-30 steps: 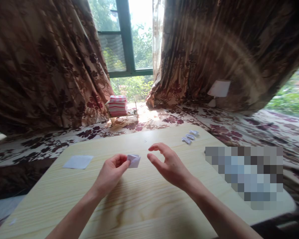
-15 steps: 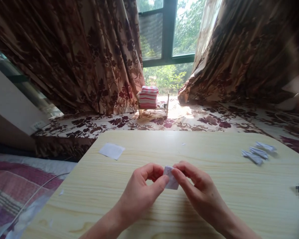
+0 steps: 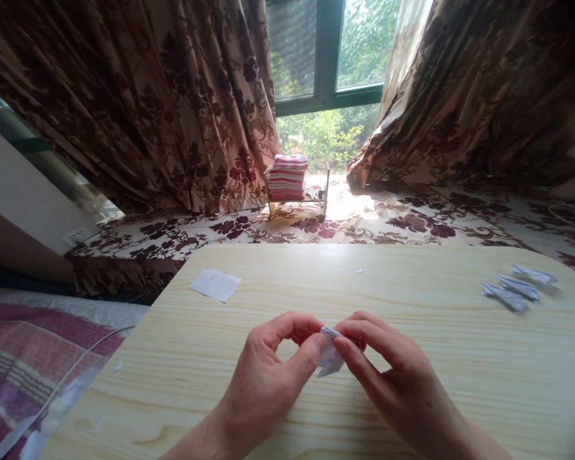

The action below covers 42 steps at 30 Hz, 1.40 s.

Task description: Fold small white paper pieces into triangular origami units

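Between my two hands is a small folded piece of white paper (image 3: 330, 361), held above the pale wooden table (image 3: 182, 370). My left hand (image 3: 280, 370) pinches its left edge between thumb and fingers. From the other side my right hand (image 3: 388, 364) pinches the right part, thumb in front and fingers behind. The paper's top edge shows a fold and its lower part hangs at a slant; the rest is hidden by my fingers. At the right of the table lie several folded paper pieces (image 3: 505, 298), long and narrow with flared ends.
A flat sheet of paper (image 3: 215, 285) lies at the table's left back. Tiny paper scraps (image 3: 117, 365) are scattered about. Beyond the table, a small rack (image 3: 326, 191) holds striped folded cloths (image 3: 287, 179) on the flowered sill. A cable (image 3: 71, 364) runs along the bed at left.
The folded paper has tilted and its lower edge now hangs at an angle. My right fingers have shifted along its top. The whole view has moved slightly.
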Each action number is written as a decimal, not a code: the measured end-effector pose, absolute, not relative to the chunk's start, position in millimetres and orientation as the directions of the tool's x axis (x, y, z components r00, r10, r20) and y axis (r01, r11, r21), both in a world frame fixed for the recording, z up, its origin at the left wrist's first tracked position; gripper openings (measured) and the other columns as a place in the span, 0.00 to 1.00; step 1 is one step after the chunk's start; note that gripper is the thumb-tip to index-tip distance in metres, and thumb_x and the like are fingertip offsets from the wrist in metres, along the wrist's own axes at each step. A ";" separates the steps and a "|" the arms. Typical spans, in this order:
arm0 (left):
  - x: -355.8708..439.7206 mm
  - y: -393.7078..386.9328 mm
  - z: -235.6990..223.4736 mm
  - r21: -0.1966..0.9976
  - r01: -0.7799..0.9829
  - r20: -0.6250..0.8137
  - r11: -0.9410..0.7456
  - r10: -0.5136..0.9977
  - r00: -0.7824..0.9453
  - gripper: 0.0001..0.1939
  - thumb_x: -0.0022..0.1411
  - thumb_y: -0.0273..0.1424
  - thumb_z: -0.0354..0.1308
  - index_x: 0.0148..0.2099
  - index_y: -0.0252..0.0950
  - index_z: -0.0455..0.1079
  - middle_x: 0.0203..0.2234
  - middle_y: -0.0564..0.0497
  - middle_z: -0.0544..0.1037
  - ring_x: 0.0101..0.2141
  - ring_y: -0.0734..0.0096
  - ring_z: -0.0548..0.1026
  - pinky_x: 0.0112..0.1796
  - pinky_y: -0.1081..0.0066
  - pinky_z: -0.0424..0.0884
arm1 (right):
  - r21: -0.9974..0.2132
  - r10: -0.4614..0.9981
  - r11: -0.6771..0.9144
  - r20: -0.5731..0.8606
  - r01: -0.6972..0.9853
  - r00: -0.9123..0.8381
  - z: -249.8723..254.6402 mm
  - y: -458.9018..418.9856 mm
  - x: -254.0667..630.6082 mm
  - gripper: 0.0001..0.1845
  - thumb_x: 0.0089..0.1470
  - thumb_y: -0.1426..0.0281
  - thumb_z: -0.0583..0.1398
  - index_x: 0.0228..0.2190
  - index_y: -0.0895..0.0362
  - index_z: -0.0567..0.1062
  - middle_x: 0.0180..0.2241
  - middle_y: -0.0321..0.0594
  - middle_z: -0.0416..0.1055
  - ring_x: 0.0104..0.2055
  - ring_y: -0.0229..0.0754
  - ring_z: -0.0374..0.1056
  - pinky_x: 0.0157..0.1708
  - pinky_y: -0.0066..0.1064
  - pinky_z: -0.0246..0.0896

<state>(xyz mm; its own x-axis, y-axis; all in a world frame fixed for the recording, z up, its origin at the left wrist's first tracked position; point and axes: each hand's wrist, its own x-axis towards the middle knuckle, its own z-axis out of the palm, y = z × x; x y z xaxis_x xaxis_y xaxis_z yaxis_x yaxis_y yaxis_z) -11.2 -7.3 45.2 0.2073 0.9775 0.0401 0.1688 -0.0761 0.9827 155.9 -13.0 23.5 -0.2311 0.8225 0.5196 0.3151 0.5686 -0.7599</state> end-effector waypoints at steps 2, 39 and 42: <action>-11.0 -7.4 44.4 0.984 0.167 0.031 -0.065 0.979 0.201 0.08 0.57 0.35 0.59 0.33 0.36 0.75 0.28 0.50 0.79 0.32 0.68 0.75 0.34 0.73 0.70 | -0.737 0.810 0.586 0.541 0.337 -0.226 23.3 -13.3 156.7 0.04 0.57 0.75 0.56 0.32 0.56 0.71 0.26 0.36 0.67 0.27 0.36 0.64 0.27 0.27 0.62; -11.4 -7.6 46.7 0.980 0.179 0.042 -0.090 0.966 0.256 0.10 0.58 0.34 0.59 0.27 0.35 0.71 0.25 0.53 0.72 0.30 0.72 0.69 0.34 0.74 0.65 | -0.818 0.856 0.512 0.459 0.261 -0.239 30.4 -17.3 152.0 0.09 0.58 0.75 0.54 0.26 0.57 0.69 0.25 0.35 0.65 0.28 0.35 0.63 0.28 0.26 0.60; -12.1 -6.1 47.2 0.989 0.151 -0.035 -0.007 0.961 0.273 0.11 0.60 0.35 0.57 0.30 0.34 0.72 0.25 0.52 0.73 0.31 0.71 0.70 0.34 0.74 0.65 | -0.857 0.890 0.449 0.406 0.252 -0.207 30.0 -16.4 151.5 0.10 0.59 0.72 0.55 0.25 0.56 0.70 0.24 0.35 0.65 0.26 0.35 0.62 0.26 0.26 0.59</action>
